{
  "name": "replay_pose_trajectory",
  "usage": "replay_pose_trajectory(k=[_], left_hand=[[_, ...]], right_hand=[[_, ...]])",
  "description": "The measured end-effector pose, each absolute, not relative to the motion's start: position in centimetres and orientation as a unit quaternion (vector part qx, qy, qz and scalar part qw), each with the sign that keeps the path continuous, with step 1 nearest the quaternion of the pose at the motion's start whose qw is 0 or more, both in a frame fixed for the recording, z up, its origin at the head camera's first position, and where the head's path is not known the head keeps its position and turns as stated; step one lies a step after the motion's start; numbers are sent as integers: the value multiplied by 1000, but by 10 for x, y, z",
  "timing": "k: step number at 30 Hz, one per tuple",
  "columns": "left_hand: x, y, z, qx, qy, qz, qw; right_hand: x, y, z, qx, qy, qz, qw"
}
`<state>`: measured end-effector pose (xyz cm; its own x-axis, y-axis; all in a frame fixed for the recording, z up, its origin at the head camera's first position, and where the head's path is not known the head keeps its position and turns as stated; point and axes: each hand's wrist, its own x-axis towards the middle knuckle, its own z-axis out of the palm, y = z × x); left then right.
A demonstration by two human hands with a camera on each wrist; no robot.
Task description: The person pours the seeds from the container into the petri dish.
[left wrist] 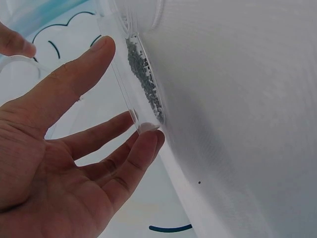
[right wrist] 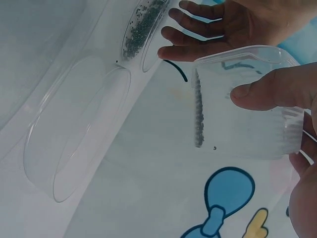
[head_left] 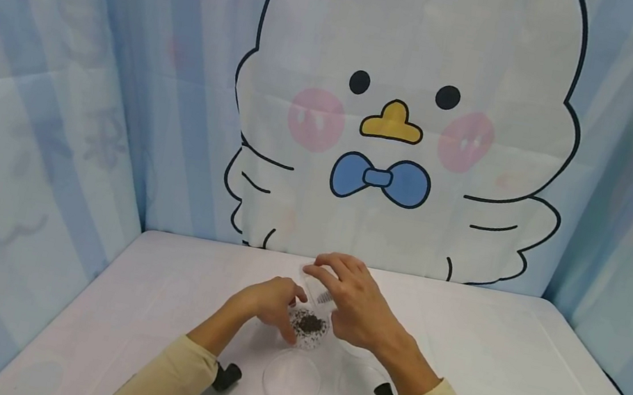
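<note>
On the counter point(head_left: 489, 369), our left hand point(head_left: 274, 302) curled loosely round the dish point(head_left: 308, 346) of dark grains point(head_left: 309, 324), thumb and fingertips set well apart, probably to steady it. Our right hand point(head_left: 358, 304) gripped the clear container point(right wrist: 247, 129) between thumb and fingers just beyond that dish, presumably to keep it close by; its granules point(right wrist: 199, 111) lay along one end. Another clear dish point(head_left: 291, 382) sat nearer us, likely to stay out of the way.
</note>
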<state>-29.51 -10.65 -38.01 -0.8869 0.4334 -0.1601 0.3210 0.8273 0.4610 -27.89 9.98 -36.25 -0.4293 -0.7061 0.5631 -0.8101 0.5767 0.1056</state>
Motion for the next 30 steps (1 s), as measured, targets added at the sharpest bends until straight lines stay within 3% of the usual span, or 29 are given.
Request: replay_pose_trajectory(k=[24,30], left_hand=[[-294,-106,-380,196,949,213,129],[-294,-107,-380,195,946,222,130]], right_hand=[[-278,100,-363,444,-840,89,297],[-279,101,-363,437,-849,103,278]])
